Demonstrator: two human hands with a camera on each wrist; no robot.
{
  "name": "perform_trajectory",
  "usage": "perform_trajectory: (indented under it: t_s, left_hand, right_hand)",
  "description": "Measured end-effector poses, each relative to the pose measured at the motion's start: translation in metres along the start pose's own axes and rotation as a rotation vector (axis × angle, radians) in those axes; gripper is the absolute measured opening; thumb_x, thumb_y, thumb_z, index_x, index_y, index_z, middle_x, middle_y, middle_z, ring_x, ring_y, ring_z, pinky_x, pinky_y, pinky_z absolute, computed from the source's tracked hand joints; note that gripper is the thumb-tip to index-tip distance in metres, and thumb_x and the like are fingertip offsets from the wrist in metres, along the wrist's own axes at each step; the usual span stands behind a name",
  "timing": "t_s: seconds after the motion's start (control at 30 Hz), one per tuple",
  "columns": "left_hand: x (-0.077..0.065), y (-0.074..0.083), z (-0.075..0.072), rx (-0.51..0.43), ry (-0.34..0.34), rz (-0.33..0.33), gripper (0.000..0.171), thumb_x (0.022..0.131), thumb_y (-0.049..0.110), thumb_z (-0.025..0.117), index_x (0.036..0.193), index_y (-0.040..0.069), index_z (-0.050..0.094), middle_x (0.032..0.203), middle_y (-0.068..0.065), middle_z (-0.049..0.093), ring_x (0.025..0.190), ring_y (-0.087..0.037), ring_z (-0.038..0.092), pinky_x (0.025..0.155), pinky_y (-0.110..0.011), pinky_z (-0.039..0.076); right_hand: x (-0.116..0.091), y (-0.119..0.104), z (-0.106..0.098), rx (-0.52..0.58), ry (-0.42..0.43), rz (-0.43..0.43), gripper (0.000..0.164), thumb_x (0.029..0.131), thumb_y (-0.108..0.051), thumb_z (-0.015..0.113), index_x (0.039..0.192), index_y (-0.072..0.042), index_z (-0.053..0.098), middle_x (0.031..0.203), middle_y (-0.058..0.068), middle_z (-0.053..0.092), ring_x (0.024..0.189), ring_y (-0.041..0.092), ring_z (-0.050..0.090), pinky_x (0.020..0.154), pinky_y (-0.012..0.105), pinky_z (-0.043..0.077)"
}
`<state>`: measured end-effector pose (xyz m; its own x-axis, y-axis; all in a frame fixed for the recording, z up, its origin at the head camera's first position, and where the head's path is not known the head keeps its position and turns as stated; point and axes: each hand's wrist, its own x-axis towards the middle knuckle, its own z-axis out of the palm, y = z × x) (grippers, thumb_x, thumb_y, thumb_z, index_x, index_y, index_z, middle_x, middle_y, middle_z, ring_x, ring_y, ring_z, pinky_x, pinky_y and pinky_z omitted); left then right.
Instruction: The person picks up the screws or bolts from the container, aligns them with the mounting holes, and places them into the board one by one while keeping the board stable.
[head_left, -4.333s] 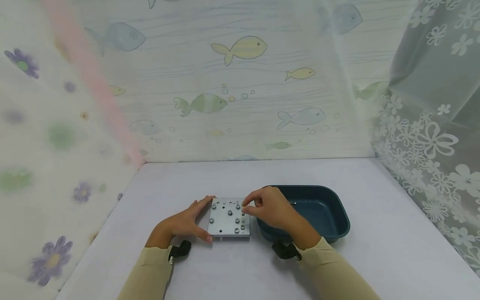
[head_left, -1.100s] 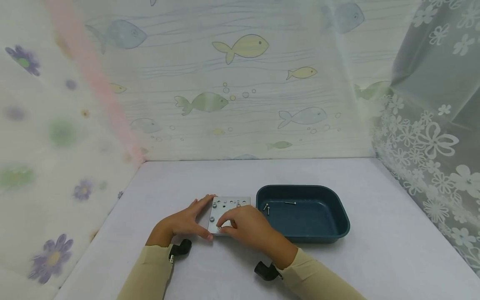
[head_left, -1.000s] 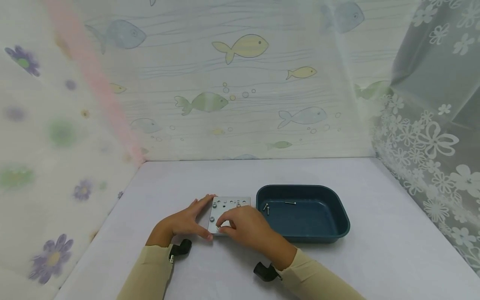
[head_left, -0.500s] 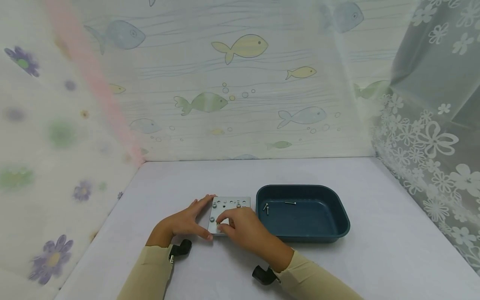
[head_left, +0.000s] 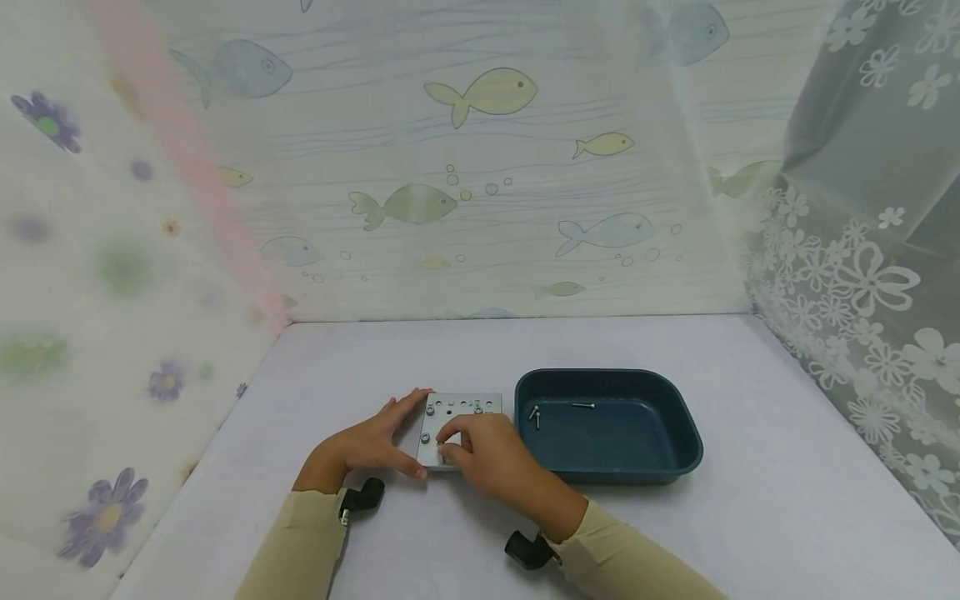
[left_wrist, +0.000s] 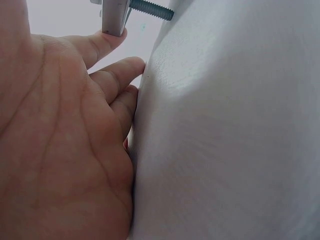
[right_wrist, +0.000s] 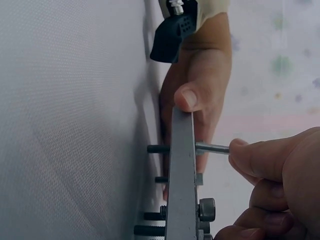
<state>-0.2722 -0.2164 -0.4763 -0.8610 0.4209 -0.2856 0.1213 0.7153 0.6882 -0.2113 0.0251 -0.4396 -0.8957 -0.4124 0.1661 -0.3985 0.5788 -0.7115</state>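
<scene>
A square metal plate (head_left: pixel 435 458) carries several socket-head bolts, with their threaded ends (right_wrist: pixel 159 149) sticking out underneath. My left hand (head_left: pixel 367 446) holds the plate's left side, forefinger at the far corner and thumb (right_wrist: pixel 189 98) at the near one. The left wrist view shows the palm, with a fingertip (left_wrist: pixel 119 36) against the plate's edge. Over the plate's near left part, my right hand (head_left: pixel 491 454) pinches the end of a thin metal rod (right_wrist: pixel 215 148) between thumb and forefinger. The rod stands straight out from the plate's top face; the fingertips hide its outer end.
A dark blue tray (head_left: pixel 622 467) stands just right of the plate, with several small screws (head_left: pixel 536 419) lying at its left and another screw (head_left: pixel 583 405) near its back. A white cloth covers the table (head_left: pixel 375 358). Patterned curtains (head_left: pixel 480 283) hang behind and at both sides.
Over the last few seconds my right hand has moved from the plate's right side to its near left. In the last second its fingertips have risen slightly. The left hand stays put.
</scene>
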Motion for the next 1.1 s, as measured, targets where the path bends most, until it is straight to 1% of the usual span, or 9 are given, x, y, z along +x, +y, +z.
perform_trajectory:
  t_s: [0.17,0.47,0.77,1.1]
  left_hand:
    - [0.0,0.0004,-0.0001,-0.005,-0.003,0.002,0.13,0.059,0.049,0.096,0.164,0.043,0.02,0.176,0.003,0.007,0.16,-0.041,-0.011,0.118,-0.079,0.005]
    - [-0.0012,0.0013,-0.0008,0.008,-0.002,0.011,0.131,0.059,0.051,0.095,0.165,0.04,0.019,0.176,0.003,0.008,0.16,-0.041,-0.01,0.118,-0.079,0.007]
    - [-0.0004,-0.0008,-0.0009,-0.005,0.001,0.007,0.131,0.059,0.049,0.096,0.164,0.043,0.019,0.176,0.004,0.008,0.16,-0.041,-0.01,0.117,-0.079,0.007]
    - [-0.0015,0.0019,-0.0013,-0.006,-0.001,0.006,0.131,0.059,0.049,0.096,0.165,0.041,0.019,0.176,0.002,0.007,0.16,-0.041,-0.011,0.118,-0.078,0.005]
  right_hand:
    - [0.0003,0.0003,0.0003,-0.002,-0.001,0.008,0.013,0.095,-0.018,0.075,0.106,-0.014,0.08,0.048,-0.008,0.042,0.041,0.005,0.041,0.041,0.021,0.032]
    - [0.0003,-0.0013,-0.0003,-0.028,-0.002,0.009,0.012,0.095,-0.019,0.075,0.106,-0.015,0.08,0.049,-0.008,0.044,0.045,0.006,0.044,0.044,0.022,0.035]
    - [0.0003,-0.0025,-0.0013,-0.034,-0.009,0.021,0.013,0.095,-0.019,0.076,0.106,-0.014,0.081,0.051,-0.008,0.046,0.046,0.006,0.044,0.044,0.022,0.033]
    - [-0.0002,-0.0022,-0.0009,-0.049,-0.01,0.01,0.012,0.094,-0.017,0.077,0.104,-0.014,0.081,0.051,-0.008,0.048,0.047,0.005,0.044,0.044,0.021,0.034]
